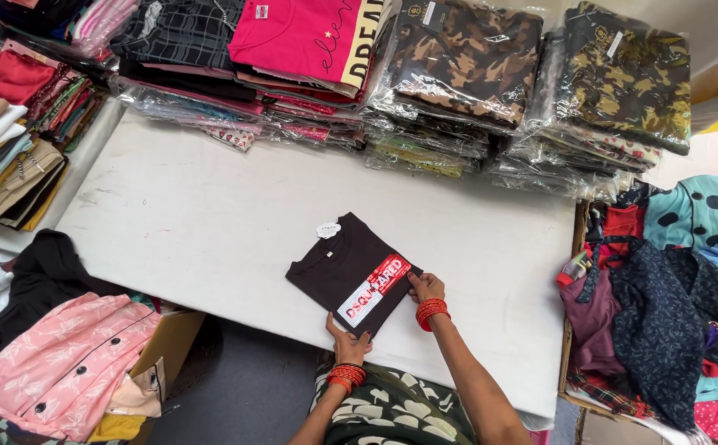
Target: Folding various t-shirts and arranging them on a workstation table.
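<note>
I see my 2 hands pressing a folded black cotton T-shirt point(353, 274) flat on the white counter point(210, 222): left hand point(346, 340) at its near corner, right hand point(425, 286) at its right edge, neither grip closed.

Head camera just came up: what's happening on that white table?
A person has a folded black T-shirt with a red-and-white chest print lying flat on the white table. The left hand presses its near edge; the right hand touches its right edge. Stacks of bagged camouflage shirts line the far side, and a pink button-up garment lies left.
</note>
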